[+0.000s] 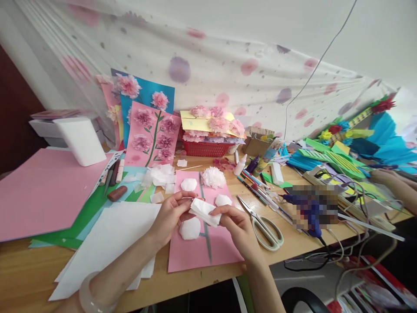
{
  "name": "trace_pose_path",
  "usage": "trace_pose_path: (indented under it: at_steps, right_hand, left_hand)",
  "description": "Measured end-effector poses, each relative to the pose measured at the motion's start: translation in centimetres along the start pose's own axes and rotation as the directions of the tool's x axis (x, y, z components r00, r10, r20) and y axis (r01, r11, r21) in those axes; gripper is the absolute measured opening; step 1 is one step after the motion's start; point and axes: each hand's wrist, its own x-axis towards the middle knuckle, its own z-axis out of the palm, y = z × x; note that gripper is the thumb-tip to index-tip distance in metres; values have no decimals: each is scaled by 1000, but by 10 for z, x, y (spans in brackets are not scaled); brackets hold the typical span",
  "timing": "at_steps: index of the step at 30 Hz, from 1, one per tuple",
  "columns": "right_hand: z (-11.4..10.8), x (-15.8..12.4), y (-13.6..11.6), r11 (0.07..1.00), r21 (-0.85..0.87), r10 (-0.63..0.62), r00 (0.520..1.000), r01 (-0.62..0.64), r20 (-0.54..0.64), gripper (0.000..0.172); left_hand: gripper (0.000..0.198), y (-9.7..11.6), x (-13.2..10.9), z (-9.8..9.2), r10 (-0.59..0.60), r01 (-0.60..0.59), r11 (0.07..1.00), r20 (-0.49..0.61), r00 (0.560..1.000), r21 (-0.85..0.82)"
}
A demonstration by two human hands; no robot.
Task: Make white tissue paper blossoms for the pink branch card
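Both my hands hold a folded piece of white tissue paper (205, 211) above a pink card (185, 261). Fingers of my left hand (172, 215) pinch its left end, while my right hand (235, 226) grips the right end between thumb and fingers. On the card are a dark painted stem (209, 250), a fluffy white paper flower (213, 178) at the top, and flat white tissue rounds, one (188, 184) at upper left, one (190, 229) at lower left and one (223, 200) at right, partly behind my fingers.
Scissors (265, 230) lie right of the card, near a blue glue gun (314, 217) and cables. White sheets (110, 234) and tissue squares (159, 176) are on the left. Behind stand a finished pink flower card (133, 158) and a red basket (206, 149). Another person's arm (395, 187) reaches in at right.
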Motion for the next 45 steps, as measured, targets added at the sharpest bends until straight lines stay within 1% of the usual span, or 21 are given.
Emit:
trace_pose_path:
  at_steps: [3, 5, 8, 12, 19, 25, 30, 35, 38, 40, 43, 45]
  right_hand:
    - [1, 1, 2, 1000, 8, 23, 1000, -22, -9, 16]
    - [1, 1, 4, 999, -22, 28, 999, -29, -24, 17]
    - [1, 1, 6, 997, -83, 4, 1000, -6, -30, 18]
    - [2, 0, 7, 986, -166, -24, 999, 19, -30, 19]
    - [1, -2, 5, 972, -230, -59, 997, 44, -57, 21]
    - [2, -1, 10, 972, -223, -90, 995, 77, -50, 21]
    - [2, -1, 13, 973, -205, -111, 993, 103, -31, 22]
    - [0, -1, 14, 968, -222, -127, 992, 122, -10, 23]
    - [-1, -2, 12, 978, -177, -113, 994, 112, 6, 20]
    - [-1, -3, 8, 996, -62, -67, 998, 67, 7, 17]
    - [2, -5, 5, 991, 129, 26, 1000, -25, -10, 30]
    - [5, -6, 5, 985, 161, 68, 997, -63, -27, 38]
  left_hand:
    - [38, 1, 0, 1, -20, 20, 1000, 6, 1000, 7]
    - [41, 1, -1, 2, -31, 31, 999, 26, 999, 28]
    - [39, 2, -2, 4, -23, 22, 997, 21, 1000, 73]
    - [35, 3, -3, 4, -9, 9, 996, 8, 1000, 87]
    - [36, 6, -3, 3, 9, -11, 994, 20, 1000, 109]
    - [40, 6, -3, 3, -2, -1, 992, 17, 1000, 123]
    - [39, 5, -2, 3, 4, -5, 993, 7, 1000, 115]
    - [37, 3, -2, 3, 26, -26, 992, 2, 1000, 125]
    - [37, 2, -2, 4, 58, -56, 990, -12, 998, 126]
    - [36, 2, -2, 3, 88, -83, 989, -34, 996, 121]
    - [36, 0, -1, 2, 126, -120, 986, -53, 991, 114]
    - [36, -1, 0, 2, 144, -139, 983, -42, 989, 117]
